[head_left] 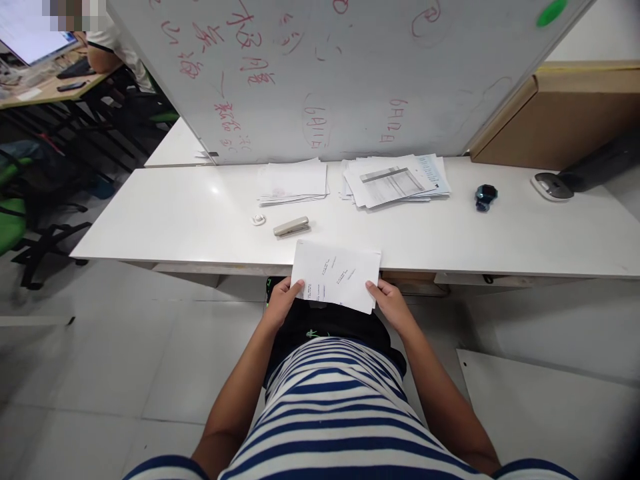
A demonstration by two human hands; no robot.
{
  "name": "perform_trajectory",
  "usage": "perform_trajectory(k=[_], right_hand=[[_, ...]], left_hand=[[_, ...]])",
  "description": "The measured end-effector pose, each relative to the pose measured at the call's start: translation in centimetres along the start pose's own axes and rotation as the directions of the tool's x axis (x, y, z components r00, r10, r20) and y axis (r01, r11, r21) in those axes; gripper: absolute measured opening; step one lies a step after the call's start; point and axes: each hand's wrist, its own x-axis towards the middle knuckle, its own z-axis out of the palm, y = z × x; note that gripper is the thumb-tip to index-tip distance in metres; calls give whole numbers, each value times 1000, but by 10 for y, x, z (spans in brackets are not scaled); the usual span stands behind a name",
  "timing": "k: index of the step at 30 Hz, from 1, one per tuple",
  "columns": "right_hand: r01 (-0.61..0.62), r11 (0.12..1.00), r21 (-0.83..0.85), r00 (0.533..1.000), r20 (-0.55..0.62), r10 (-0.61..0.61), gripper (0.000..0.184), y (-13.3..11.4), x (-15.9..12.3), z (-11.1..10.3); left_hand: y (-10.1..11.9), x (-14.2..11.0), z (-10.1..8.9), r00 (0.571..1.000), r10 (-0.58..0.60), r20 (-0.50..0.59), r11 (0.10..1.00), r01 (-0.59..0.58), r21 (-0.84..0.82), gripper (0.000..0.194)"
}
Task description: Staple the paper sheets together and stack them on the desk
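Between my two hands is a thin set of printed paper sheets (336,275), held tilted over the front edge of the white desk. My left hand (285,299) grips the sheets' left edge, thumb on top. On the right edge, my right hand (391,301) pinches them the same way, its fingers hidden underneath. Just beyond the sheets lies a grey stapler (292,227). A small white round item (258,219) sits to the left of it. Farther back are a stack of blank-looking paper (294,180) and a stack of printed documents (397,180).
A whiteboard (350,80) with red writing stands along the back of the desk (175,213). To the right are a dark watch (485,197), a grey-and-white device (553,186) and a cardboard box (555,120). Another person (113,50) sits at the far left near a monitor (37,30).
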Motion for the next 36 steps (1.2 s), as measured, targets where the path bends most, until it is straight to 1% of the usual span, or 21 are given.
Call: perform_trajectory(k=[2,6,8,9,12,14,16,18,19,21,22,24,25,26,27,28,30,32,36], right_hand=[[-29,1000,7,999,14,29,42,1,-2,-1],[-94,978,187,995,61,84,42,0,-3,-1],[-95,966,242,993,87,76,44,-3,-1,0],[-86,966,243,993,100,63,46,-5,0,0],[-25,985,171,992,129,3,45,-12,3,0],[39,997,59,991,127,-46,41,-19,3,0],[105,993,-56,989,113,-99,37,-30,1,2],[175,977,-123,981,102,-163,34,-43,-2,3],[222,966,-133,973,102,-209,32,-52,-4,4],[350,928,-131,936,101,-338,27,-69,-6,5],[421,898,-129,906,102,-410,25,-77,-6,5],[527,838,-138,849,103,-518,21,-91,-3,6],[551,820,-152,834,98,-542,21,-97,-1,7],[555,815,-168,831,91,-548,22,-100,3,9],[542,821,-179,840,79,-537,24,-102,6,12],[514,838,-182,856,58,-513,26,-103,10,14],[437,884,-165,898,23,-440,31,-102,17,20],[372,919,-132,927,2,-375,36,-98,23,25],[341,936,-86,940,27,-340,42,-91,27,27]], left_hand=[[1,1,-5,998,-25,57,1000,25,7,44],[4,7,-14,981,-102,168,994,95,49,46],[5,11,-16,965,-140,223,989,128,70,47],[4,12,-16,961,-149,234,988,135,75,47],[4,16,-15,967,-155,204,987,145,64,53],[6,17,-13,974,-156,163,987,149,58,55],[12,15,-10,979,-152,136,986,140,94,54],[22,10,-5,987,-103,127,983,82,163,52],[29,8,-3,991,-55,125,979,29,204,50],[45,2,3,991,93,101,958,-117,263,47],[53,1,6,979,184,86,941,-201,271,45],[67,1,12,935,347,75,900,-354,253,42],[71,4,15,911,404,81,881,-411,234,41],[74,8,18,896,436,84,870,-444,213,40],[74,12,20,895,441,73,873,-446,195,39],[73,18,22,906,422,43,888,-423,179,40],[69,29,24,935,352,-41,929,-344,135,45],[64,37,25,946,311,-94,949,-304,84,48],[64,43,25,942,325,-86,946,-322,41,44]])
